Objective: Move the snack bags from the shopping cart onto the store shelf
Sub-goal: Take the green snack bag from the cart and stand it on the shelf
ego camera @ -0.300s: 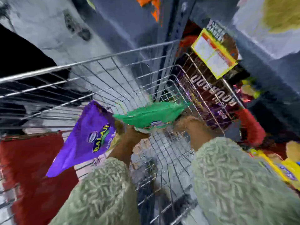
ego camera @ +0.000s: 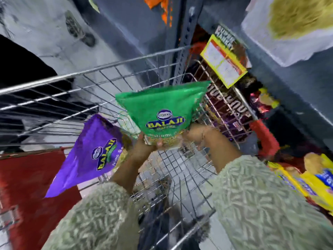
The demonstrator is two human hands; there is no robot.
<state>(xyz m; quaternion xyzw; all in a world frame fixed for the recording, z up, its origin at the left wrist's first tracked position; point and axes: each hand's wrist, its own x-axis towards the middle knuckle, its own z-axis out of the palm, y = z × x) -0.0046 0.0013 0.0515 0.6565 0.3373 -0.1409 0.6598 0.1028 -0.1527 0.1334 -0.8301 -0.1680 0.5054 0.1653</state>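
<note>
A green Balaji snack bag [ego camera: 162, 107] is held up over the wire shopping cart [ego camera: 108, 66], its printed face towards me. My right hand [ego camera: 197, 135] grips its lower right corner. My left hand [ego camera: 144, 147] holds its lower left edge and also pinches a purple Balaji snack bag [ego camera: 93, 154], which hangs to the left over the cart's side. The grey store shelf [ego camera: 292, 87] runs along the right, close to the cart. Both forearms wear fuzzy pale green sleeves.
A yellow price tag [ego camera: 223, 60] sticks out from the shelf edge. Dark packets [ego camera: 228, 109] show behind the cart's right wall. Yellow packs [ego camera: 313, 181] and a red item [ego camera: 264, 138] sit on lower shelves. A grey shelf upright [ego camera: 182, 42] stands beyond the cart, and a red surface [ego camera: 27, 186] lies left.
The green bag has tipped up from lying flat to showing its face and has risen a little. The purple bag stays in my left hand.
</note>
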